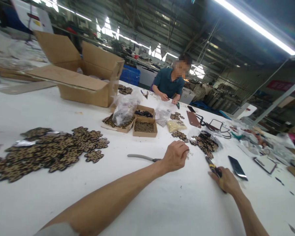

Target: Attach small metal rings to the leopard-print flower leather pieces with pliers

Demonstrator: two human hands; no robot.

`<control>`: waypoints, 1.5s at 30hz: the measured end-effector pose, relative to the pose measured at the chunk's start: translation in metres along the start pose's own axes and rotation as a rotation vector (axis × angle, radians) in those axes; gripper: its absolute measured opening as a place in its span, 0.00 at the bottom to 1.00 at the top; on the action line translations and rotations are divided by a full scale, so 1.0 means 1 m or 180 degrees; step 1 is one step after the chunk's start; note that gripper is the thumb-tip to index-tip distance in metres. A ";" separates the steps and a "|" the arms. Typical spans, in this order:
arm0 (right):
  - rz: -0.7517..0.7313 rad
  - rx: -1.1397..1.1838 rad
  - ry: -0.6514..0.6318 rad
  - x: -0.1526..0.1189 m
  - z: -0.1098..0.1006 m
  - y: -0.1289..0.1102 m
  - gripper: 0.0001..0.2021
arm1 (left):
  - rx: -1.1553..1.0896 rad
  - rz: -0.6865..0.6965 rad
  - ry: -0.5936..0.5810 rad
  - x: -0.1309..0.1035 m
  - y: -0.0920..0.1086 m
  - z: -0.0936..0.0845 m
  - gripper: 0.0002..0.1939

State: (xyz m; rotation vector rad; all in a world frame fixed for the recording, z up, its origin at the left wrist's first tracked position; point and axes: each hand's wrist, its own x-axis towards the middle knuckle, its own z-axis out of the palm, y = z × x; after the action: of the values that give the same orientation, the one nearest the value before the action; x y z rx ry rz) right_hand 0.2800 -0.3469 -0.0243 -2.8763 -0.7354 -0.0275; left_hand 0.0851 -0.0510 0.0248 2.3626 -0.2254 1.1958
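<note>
My left hand (175, 156) is over the white table, its fingers curled closed; what they hold, if anything, is hidden. Small clear bits (190, 154) lie just beyond its fingertips. A tool's long grey curved handle (141, 157) reaches out to the left from beneath this hand. My right hand (227, 181) is wrapped round a black and yellow hand tool (213, 167), whose dark tip points away from me; its exact kind is unclear. Ahead of it, leopard-print flower-shaped patches (206, 144) are heaped by a clear plastic bag.
A larger patch pile (56, 150) spreads at left. Boxes of small brass-coloured pieces (144, 127) and black pieces (144, 113) stand mid-table, near a big open carton (83, 95). A phone (237, 167) lies at right. Across the table, a person (170, 82) works with both hands.
</note>
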 end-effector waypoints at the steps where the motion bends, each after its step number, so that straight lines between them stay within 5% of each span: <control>1: -0.0080 0.0054 -0.0013 -0.001 0.000 0.001 0.30 | -0.0062 -0.0034 0.0041 0.002 -0.001 0.000 0.06; 7: 0.0045 0.0874 0.0046 -0.005 -0.006 -0.009 0.24 | -0.0333 -0.0239 0.0295 0.007 -0.005 -0.009 0.05; 11: 0.0810 0.3054 -0.0149 -0.008 0.008 -0.026 0.26 | -0.0420 -0.0503 0.0526 0.007 -0.010 -0.017 0.03; 16: 0.0734 0.5647 -0.1421 -0.004 -0.004 -0.072 0.17 | -0.0551 -0.0955 0.0550 0.009 -0.016 -0.023 0.03; 19: 0.0529 0.6221 -0.1520 0.011 -0.030 -0.105 0.12 | -0.0613 -0.1186 0.0484 0.011 -0.018 -0.025 0.05; 23: 0.0107 0.6400 -0.1437 0.023 -0.046 -0.153 0.18 | -0.0505 -0.1227 0.0408 0.013 -0.020 -0.028 0.05; 28: -0.0322 0.6192 -0.1101 0.003 -0.022 -0.199 0.22 | -0.0282 -0.0739 0.0212 0.011 -0.022 -0.022 0.06; 33: -0.0241 0.5465 -0.0481 -0.001 -0.008 -0.193 0.25 | -0.0132 -0.0503 -0.0069 0.005 -0.021 -0.008 0.04; 45: -0.0211 0.4972 -0.0802 -0.003 -0.006 -0.189 0.22 | 0.0213 -0.0177 -0.0385 -0.010 -0.011 0.004 0.04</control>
State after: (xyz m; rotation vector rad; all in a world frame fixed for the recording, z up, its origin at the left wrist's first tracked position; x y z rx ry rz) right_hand 0.1871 -0.1861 0.0117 -1.3564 -0.4844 0.6069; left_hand 0.0860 -0.0445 0.0114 2.4856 -0.1608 1.0514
